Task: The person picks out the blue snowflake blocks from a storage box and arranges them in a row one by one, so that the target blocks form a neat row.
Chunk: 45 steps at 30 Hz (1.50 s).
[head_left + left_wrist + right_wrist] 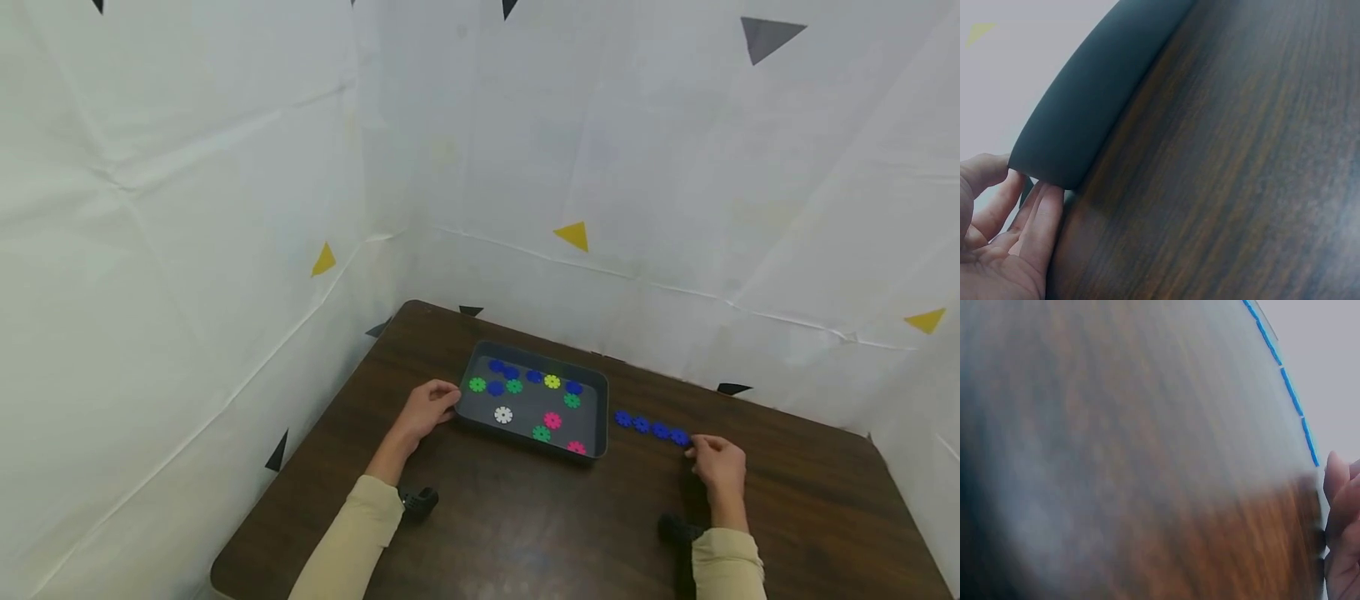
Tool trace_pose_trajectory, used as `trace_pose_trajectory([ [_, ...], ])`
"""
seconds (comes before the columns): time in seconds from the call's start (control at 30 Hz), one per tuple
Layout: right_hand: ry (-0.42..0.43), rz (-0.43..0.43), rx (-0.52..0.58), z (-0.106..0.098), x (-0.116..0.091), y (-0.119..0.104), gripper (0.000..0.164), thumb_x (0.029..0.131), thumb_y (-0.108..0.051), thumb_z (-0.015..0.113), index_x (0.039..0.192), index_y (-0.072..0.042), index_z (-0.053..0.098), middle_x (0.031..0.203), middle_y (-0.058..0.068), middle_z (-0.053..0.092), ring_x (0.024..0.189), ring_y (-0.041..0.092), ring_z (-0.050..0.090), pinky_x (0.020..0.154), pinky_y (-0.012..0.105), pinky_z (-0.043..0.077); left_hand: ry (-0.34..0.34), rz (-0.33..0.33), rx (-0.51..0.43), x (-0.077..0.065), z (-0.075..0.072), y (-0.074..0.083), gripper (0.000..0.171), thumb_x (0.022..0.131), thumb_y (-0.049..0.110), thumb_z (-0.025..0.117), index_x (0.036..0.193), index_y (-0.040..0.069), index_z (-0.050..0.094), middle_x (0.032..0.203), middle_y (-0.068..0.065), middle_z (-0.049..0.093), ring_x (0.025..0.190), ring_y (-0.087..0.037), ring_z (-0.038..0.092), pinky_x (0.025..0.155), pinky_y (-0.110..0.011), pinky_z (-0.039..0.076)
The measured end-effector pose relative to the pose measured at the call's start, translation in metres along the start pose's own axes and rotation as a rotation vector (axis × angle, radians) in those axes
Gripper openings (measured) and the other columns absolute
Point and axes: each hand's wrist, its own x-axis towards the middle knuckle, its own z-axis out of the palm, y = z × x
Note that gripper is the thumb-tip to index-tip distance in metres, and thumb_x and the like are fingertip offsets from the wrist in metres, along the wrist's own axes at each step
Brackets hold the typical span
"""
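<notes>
A dark grey rectangular tray (551,450) sits on the table, with flower-shaped plastic discs in blue, green, pink, yellow and white lying in it. My left hand (430,408) holds the tray's near-left corner; in the left wrist view the thumb is at the rim and the other fingers are against the outer wall (1075,119). To the right of the tray, several blue discs (660,430) lie flat in a slanting row. My right hand (720,465) rests by the near end of that row, fingertips right beside the last disc (679,437).
The brown wood-grain table (525,533) has rounded corners. White sheeting (637,167) with yellow and dark triangles hangs behind and to the left. A black wrist device (420,503) sits at the left cuff, another (677,527) at the right.
</notes>
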Motion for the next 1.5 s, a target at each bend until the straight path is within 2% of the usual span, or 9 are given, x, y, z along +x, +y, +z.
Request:
trace_pose_trajectory([
  [0.1, -0.016, -0.019, -0.016, 0.0, 0.001, 0.003, 0.043, 0.114, -0.024, 0.047, 0.138, 0.008, 0.062, 0.071, -0.012, 0.068, 0.061, 0.008, 0.059, 0.058, 0.026, 0.048, 0.0, 0.005, -0.004, -0.001, 0.0, -0.002, 0.033, 0.109, 0.027, 0.067, 0.132, 0.004, 0.067, 0.134, -0.019, 0.068, 0.129, -0.034, 0.067, 0.113, -0.053, 0.056],
  [0.23, -0.052, -0.085, -0.115, 0.001, 0.0, 0.001, 0.046, 0.114, -0.03, 0.047, 0.139, 0.006, 0.061, 0.079, -0.007, 0.074, 0.063, 0.009, 0.062, 0.062, 0.026, 0.048, 0.001, 0.011, -0.005, -0.002, -0.001, -0.003, 0.032, 0.109, 0.026, 0.067, 0.131, 0.004, 0.067, 0.133, -0.018, 0.068, 0.129, -0.034, 0.067, 0.113, -0.053, 0.056],
  [0.43, -0.097, -0.151, -0.163, 0.005, -0.009, -0.02, 0.049, 0.114, -0.034, 0.048, 0.139, 0.006, 0.06, 0.104, 0.02, 0.079, 0.071, 0.014, 0.068, 0.063, 0.027, 0.055, -0.004, 0.022, -0.006, -0.002, -0.001, -0.004, 0.03, 0.11, 0.024, 0.065, 0.131, 0.003, 0.067, 0.133, -0.018, 0.069, 0.128, -0.033, 0.068, 0.113, -0.053, 0.056],
  [0.6, -0.163, -0.229, -0.186, 0.013, -0.019, -0.052, 0.052, 0.114, -0.037, 0.051, 0.145, 0.005, 0.059, 0.129, 0.028, 0.074, 0.097, 0.034, 0.077, 0.072, 0.032, 0.065, -0.007, 0.027, -0.014, -0.003, -0.002, -0.005, 0.03, 0.11, 0.024, 0.065, 0.131, 0.003, 0.067, 0.134, -0.019, 0.069, 0.129, -0.034, 0.067, 0.113, -0.053, 0.056],
  [0.77, -0.212, -0.314, -0.211, 0.031, -0.028, -0.083, 0.05, 0.113, -0.035, 0.055, 0.144, 0.004, 0.061, 0.136, 0.029, 0.07, 0.12, 0.046, 0.07, 0.092, 0.052, 0.065, -0.006, 0.019, -0.022, -0.003, -0.002, -0.006, 0.031, 0.109, 0.024, 0.066, 0.131, 0.002, 0.068, 0.135, -0.02, 0.068, 0.13, -0.035, 0.066, 0.113, -0.052, 0.056],
  [0.93, -0.222, -0.36, -0.26, 0.059, -0.03, -0.108, 0.045, 0.11, -0.033, 0.061, 0.135, 0.003, 0.068, 0.132, 0.028, 0.072, 0.12, 0.045, 0.068, 0.1, 0.062, 0.058, 0.0, 0.025, -0.012, -0.002, -0.002, -0.002, 0.032, 0.109, 0.026, 0.066, 0.132, 0.002, 0.069, 0.135, -0.019, 0.069, 0.128, -0.034, 0.068, 0.112, -0.052, 0.057],
  [1.13, -0.291, -0.308, -0.34, 0.089, -0.034, -0.134, 0.046, 0.107, -0.031, 0.064, 0.131, 0.008, 0.069, 0.12, 0.027, 0.074, 0.107, 0.04, 0.072, 0.096, 0.059, 0.061, 0.003, 0.017, -0.004, -0.001, 0.0, -0.001, 0.033, 0.109, 0.026, 0.067, 0.132, 0.002, 0.07, 0.134, -0.018, 0.069, 0.127, -0.033, 0.069, 0.112, -0.051, 0.057],
  [1.3, -0.316, -0.244, -0.413, 0.109, -0.032, -0.145, 0.045, 0.107, -0.03, 0.065, 0.126, 0.009, 0.071, 0.103, 0.021, 0.078, 0.088, 0.031, 0.075, 0.083, 0.052, 0.064, 0.0, 0.014, 0.001, 0.0, 0.0, -0.001, 0.033, 0.109, 0.026, 0.067, 0.131, 0.002, 0.07, 0.134, -0.018, 0.069, 0.126, -0.034, 0.069, 0.111, -0.051, 0.057],
  [1.5, -0.324, -0.188, -0.462, 0.129, -0.027, -0.151, 0.039, 0.108, -0.033, 0.064, 0.098, 0.005, 0.069, 0.077, 0.011, 0.072, 0.07, 0.024, 0.07, 0.065, 0.038, 0.055, 0.006, 0.003, 0.006, -0.001, 0.0, 0.0, 0.034, 0.108, 0.027, 0.068, 0.132, 0.003, 0.07, 0.134, -0.018, 0.07, 0.126, -0.032, 0.069, 0.112, -0.051, 0.057],
])
